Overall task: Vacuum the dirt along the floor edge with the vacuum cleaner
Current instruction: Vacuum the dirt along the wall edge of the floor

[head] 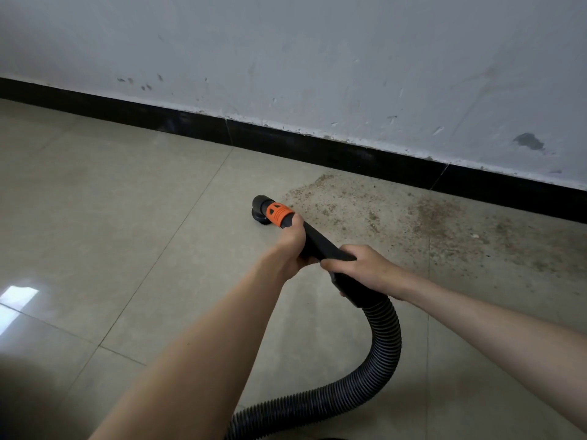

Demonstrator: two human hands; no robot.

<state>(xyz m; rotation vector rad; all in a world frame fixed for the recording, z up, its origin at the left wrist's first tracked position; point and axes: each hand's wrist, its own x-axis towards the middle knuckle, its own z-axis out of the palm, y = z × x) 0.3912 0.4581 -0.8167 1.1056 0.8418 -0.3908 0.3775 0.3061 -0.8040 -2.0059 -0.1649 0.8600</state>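
Hands, both clamped on the vacuum cleaner wand (pixel 317 241): left hand (pixel 293 246) curled round the black tube just behind the orange collar (pixel 279 214); right hand (pixel 365 268) gripping the rear handle where the ribbed hose (pixel 382 341) begins. Nozzle (pixel 260 211): black, resting on the tiled floor (pixel 127 217), just left of the dirt (pixel 413 217). Dirt: brown, granular, spread along the black skirting board (pixel 317 147) below a scuffed white wall (pixel 317 58). Hose loops toward bottom edge.

nozzle (pixel 261 214) on floor (pixel 127 192), dirt (pixel 397 214) right
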